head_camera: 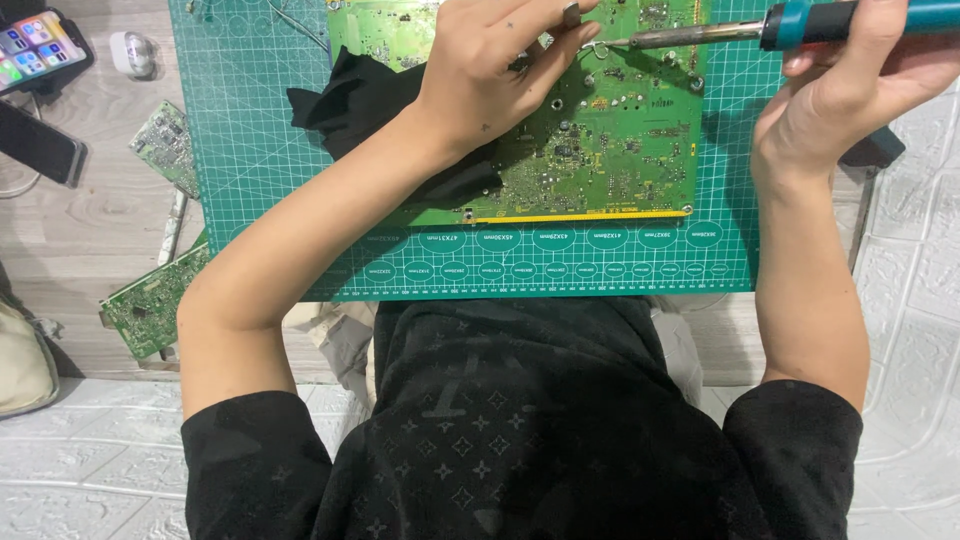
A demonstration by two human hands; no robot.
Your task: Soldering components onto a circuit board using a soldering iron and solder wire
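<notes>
A large green circuit board (600,150) lies on a green cutting mat (250,150). My right hand (840,95) grips a soldering iron (800,22) with a teal handle; its metal tip points left and touches the board near the top. My left hand (490,65) rests on the board, fingers pinched close to the iron's tip, perhaps on thin solder wire; I cannot tell for sure. A black cloth (350,95) lies under my left wrist on the board's left edge.
Two smaller green circuit boards (165,145) (150,300) lie left of the mat on the wooden surface. A phone (35,45) with a lit screen, a second dark phone (40,145) and a white earbud case (132,52) sit at the top left.
</notes>
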